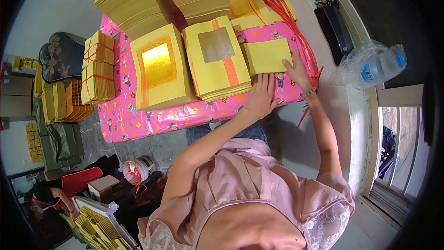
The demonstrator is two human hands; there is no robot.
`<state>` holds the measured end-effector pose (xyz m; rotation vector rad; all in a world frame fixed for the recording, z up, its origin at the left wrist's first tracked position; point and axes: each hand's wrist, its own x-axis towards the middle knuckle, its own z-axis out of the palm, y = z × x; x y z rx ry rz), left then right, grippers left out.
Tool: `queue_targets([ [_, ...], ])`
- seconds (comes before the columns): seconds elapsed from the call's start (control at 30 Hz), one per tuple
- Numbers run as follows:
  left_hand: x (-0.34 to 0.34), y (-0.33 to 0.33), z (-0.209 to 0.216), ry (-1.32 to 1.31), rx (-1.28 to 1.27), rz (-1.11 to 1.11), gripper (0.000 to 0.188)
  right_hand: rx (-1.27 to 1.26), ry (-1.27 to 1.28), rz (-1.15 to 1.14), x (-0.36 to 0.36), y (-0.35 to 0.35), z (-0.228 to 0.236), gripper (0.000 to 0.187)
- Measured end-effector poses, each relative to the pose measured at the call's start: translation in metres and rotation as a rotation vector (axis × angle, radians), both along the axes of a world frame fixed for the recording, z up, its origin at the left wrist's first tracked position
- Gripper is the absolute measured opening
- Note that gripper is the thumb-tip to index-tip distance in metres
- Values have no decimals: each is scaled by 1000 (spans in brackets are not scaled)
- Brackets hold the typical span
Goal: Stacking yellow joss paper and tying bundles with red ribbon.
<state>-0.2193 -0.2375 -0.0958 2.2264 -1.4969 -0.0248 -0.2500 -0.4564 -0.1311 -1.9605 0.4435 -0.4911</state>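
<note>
A folded piece of plain yellow paper [268, 55] lies on the pink patterned tablecloth [159, 121], close to the right side of the table. My right hand [297, 70] grips its right edge, thumb on top. At its near edge my left hand [262, 96] lies with fingers stretched forward, holding nothing. Just left of the paper is a stack of yellow sheets [215, 71] bearing a silver square and an orange stripe. Beside that sits another yellow stack [159, 88] with a shiny gold square. The underside of the folded paper and some right-hand fingertips are hidden.
Tall yellow paper stacks [194, 0] rise at the back. Bundles tied with red string [98, 81] stand at the left edge. Red plastic strands [296, 25] hang along the right. A bagged water bottle [374, 70] rests on the sill. Another person [76, 185] bends at lower left.
</note>
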Motion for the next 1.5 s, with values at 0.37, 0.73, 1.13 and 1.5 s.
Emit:
queue_targets([
  [0.37,0,3,22,-43,13,-9,82,-90,106,-34,4,12,19,49],
  [0.73,5,-7,3,-128,179,84,89,-250,161,-79,6,12,21,50],
  [1.13,4,-11,12,-190,363,104,87,-933,217,142,2,32,54,57],
  [1.5,4,-8,7,-23,155,90,85,-862,295,213,0,30,37,52],
])
